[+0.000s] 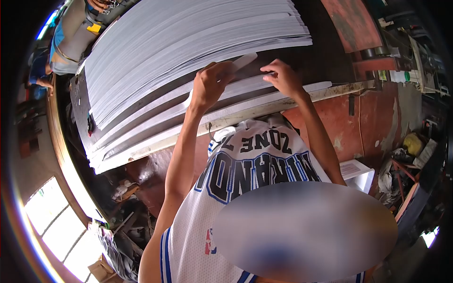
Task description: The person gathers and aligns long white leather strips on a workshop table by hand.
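Observation:
My left hand [211, 86] is closed round a long white strip [246, 60], whose rounded end sticks out to the right of the fingers. To the right, my right hand [284, 78] hovers over the dark tabletop [325, 59] with its fingers apart and nothing visible between them. Beyond both hands lies a broad layered stack of white strips [188, 40]. Several loose strips run between that stack and the near table edge, one of them [318, 87] passing close under my right wrist.
A worn light rail [351, 88] edges the table nearest my body. At the far left another person [42, 78] has a hand by a wooden ledge. A white container [361, 175] stands low at the right, and cluttered items [413, 144] lie farther right.

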The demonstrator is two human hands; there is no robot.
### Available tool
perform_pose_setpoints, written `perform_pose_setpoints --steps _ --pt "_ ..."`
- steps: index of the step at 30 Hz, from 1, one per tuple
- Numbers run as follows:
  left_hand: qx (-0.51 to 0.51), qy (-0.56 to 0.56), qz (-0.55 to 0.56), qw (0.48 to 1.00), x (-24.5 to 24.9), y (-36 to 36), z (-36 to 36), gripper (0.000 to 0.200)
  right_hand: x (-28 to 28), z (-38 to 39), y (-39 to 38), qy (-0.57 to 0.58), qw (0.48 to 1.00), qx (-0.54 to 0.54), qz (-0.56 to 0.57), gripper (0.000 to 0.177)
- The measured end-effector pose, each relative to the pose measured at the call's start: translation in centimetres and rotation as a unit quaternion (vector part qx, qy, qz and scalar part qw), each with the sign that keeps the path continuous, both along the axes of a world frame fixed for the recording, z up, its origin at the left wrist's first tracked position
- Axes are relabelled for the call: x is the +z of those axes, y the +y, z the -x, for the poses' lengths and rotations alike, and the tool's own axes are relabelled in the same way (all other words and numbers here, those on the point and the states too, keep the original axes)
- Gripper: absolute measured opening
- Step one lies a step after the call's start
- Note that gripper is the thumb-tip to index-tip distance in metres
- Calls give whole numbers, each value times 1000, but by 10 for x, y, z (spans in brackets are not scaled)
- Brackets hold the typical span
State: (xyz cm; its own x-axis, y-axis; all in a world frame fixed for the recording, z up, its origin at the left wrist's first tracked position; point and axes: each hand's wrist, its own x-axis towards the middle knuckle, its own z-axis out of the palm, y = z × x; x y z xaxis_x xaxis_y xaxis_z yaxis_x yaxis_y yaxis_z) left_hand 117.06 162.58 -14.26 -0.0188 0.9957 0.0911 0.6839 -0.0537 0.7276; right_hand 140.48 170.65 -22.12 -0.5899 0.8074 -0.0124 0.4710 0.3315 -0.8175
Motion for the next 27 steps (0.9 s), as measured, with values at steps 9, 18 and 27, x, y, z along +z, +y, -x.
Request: perform_pose_setpoints --steps 9,18,27 --pt "-19 -2 14 1000 -1 4 -5 26 -16 -13 -5 -58 988 23 -139 20" --pt "-25 -17 -7 1000 -6 4 -7 25 17 -11 -10 64 997 -37 -35 10" --pt "-41 -35 13 998 -7 2 -8 26 33 22 -21 298 898 -152 286 18"
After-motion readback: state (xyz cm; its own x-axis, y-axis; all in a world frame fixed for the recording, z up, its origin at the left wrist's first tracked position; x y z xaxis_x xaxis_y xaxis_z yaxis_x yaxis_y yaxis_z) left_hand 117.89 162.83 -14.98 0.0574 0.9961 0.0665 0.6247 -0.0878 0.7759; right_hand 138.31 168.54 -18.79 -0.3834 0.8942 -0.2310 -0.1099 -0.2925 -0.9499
